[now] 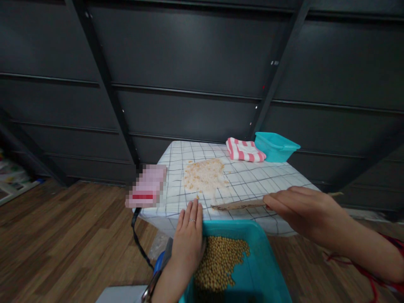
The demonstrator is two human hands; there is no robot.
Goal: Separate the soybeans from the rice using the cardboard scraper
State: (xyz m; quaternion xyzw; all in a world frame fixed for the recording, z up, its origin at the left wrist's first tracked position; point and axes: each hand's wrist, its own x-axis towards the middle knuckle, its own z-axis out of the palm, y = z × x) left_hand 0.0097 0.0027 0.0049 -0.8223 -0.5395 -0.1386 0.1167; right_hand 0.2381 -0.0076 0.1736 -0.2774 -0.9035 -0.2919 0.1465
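My right hand [296,210] is closed around a strip of cardboard [240,205], whose long edge rests at the table's front edge. My left hand [190,227] lies flat with its fingers stretched out, at the table's edge and beside the rim of a teal bin. The bin [257,248] sits just below the table edge and holds many round tan beans [217,261], mostly on its left side. Past my hands, a spread of pale grains [206,173] with scattered yellowish bits lies on the checked tablecloth [249,183].
A folded red-and-white striped towel [244,150] and a turquoise basket [274,147] stand at the table's back right. A blurred-out pink item [150,181] is at the left edge, with a black cord [137,235] hanging below. A dark panelled wall [189,54] rises behind the table.
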